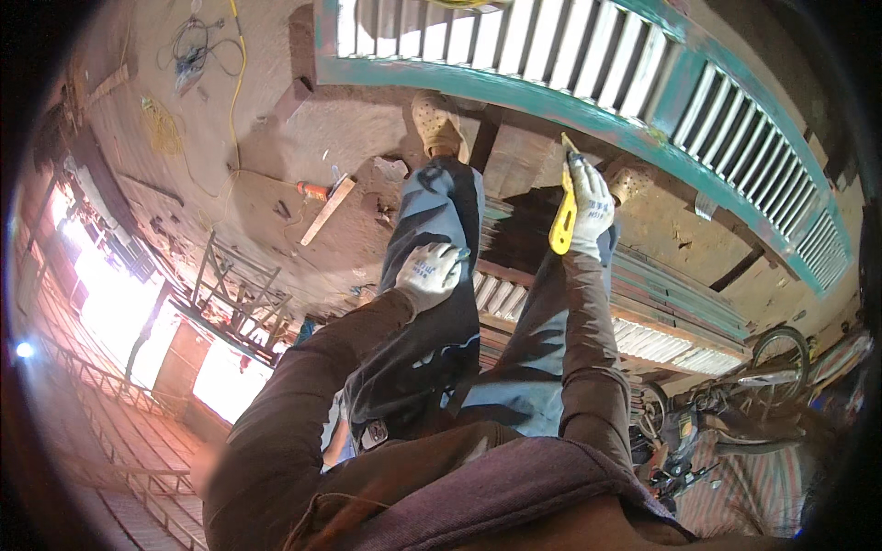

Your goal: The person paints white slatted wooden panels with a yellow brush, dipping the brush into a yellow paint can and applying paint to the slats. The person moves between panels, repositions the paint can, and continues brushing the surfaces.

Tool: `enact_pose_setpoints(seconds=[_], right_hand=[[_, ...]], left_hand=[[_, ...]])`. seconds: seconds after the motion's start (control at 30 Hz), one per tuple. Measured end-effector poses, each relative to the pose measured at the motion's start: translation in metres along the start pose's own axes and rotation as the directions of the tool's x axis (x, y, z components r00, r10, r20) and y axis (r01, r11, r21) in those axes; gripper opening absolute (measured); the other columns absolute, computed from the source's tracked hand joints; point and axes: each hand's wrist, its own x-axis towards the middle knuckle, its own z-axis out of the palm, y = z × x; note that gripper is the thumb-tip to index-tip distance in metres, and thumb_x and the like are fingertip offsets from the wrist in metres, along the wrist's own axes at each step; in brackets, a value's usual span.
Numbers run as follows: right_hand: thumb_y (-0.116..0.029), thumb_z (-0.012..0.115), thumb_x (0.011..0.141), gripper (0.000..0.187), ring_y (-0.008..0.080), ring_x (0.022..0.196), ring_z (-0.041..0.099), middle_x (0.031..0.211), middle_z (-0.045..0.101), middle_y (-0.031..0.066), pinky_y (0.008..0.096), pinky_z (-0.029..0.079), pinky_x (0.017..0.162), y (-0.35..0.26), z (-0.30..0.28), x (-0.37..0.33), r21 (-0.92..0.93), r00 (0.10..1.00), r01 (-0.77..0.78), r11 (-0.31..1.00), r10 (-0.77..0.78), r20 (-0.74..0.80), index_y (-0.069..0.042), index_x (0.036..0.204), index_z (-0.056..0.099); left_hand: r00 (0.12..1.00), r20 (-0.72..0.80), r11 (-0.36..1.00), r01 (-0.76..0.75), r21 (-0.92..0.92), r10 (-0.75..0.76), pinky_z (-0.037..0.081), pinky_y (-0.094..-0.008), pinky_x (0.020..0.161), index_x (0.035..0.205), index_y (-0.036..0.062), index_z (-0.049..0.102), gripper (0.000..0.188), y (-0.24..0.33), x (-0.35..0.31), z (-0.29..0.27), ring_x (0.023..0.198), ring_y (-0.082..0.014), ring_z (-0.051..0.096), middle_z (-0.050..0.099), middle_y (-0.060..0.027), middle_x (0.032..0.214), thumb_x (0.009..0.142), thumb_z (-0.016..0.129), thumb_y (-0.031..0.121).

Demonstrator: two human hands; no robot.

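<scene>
My right hand, in a white work glove, is closed around a long yellow tool over my right knee. The tool's handle has a hole near its lower end, and a thin tip points away from me; its exact kind is unclear. My left hand, in a matching glove, lies over my left leg with its fingers spread a little and nothing visible in it. Beyond my feet stretches a green louvered frame with pale gaps between its slats. The tool's tip is close to the frame's near edge; contact cannot be told.
To the left on the floor are an orange corded tool, a wood strip and a yellow cord. Slatted panels lie to my right and under my legs. Farther right stands a bicycle; a wooden frame is at left.
</scene>
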Motion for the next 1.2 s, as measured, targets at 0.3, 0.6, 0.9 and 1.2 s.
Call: enact_pose_setpoints(seconds=[0.3,0.6,0.9,1.2], right_hand=[[-0.015,0.056,0.081,0.042,0.022,0.106,0.061,0.119,0.063,0.0034,0.0335,0.05,0.087,-0.116,0.041,0.025,0.018,0.982,0.151,0.988,-0.152,0.107,-0.019,0.122,0.059],[-0.021,0.054,0.083,0.042,0.0222,0.11,0.059,0.123,0.06,0.0033,0.0368,0.049,0.089,-0.248,0.086,0.084,0.087,0.935,0.305,0.948,-0.316,0.163,-0.017,0.125,0.055],[-0.022,0.06,0.084,0.043,0.0261,0.11,0.058,0.123,0.058,0.0088,0.0393,0.05,0.086,-0.336,0.139,0.138,-0.083,0.946,0.322,0.943,-0.317,0.068,-0.011,0.125,0.052],[-0.016,0.063,0.081,0.047,0.0301,0.113,0.056,0.125,0.056,0.0129,0.0414,0.049,0.086,-0.373,0.179,0.136,-0.297,0.982,0.165,0.94,-0.183,-0.033,-0.007,0.126,0.052]], left_hand=[[0.996,-0.09,0.999,0.012,-0.03,-0.015,0.047,-0.041,0.079,0.099,0.0088,0.062,0.021,-0.025,-0.002,-0.016,0.091,-0.0273,0.06,0.063,-0.0088,0.094,0.082,0.055,0.02],[0.993,-0.002,0.991,0.117,-0.058,-0.117,0.048,-0.0394,0.077,0.106,0.0098,0.062,0.028,-0.07,-0.014,-0.042,0.09,-0.0258,0.061,0.063,-0.0073,0.097,0.084,0.053,0.025],[0.995,0.066,0.987,0.079,-0.139,-0.071,0.047,-0.0398,0.078,0.108,0.0121,0.061,0.027,-0.103,-0.022,-0.058,0.095,-0.0247,0.059,0.062,-0.0071,0.102,0.09,0.048,0.028],[0.98,0.186,0.981,0.098,-0.165,-0.067,0.046,-0.0369,0.082,0.105,0.0089,0.061,0.03,-0.128,-0.026,-0.065,0.102,-0.0229,0.056,0.06,-0.0077,0.106,0.079,0.059,0.023]])
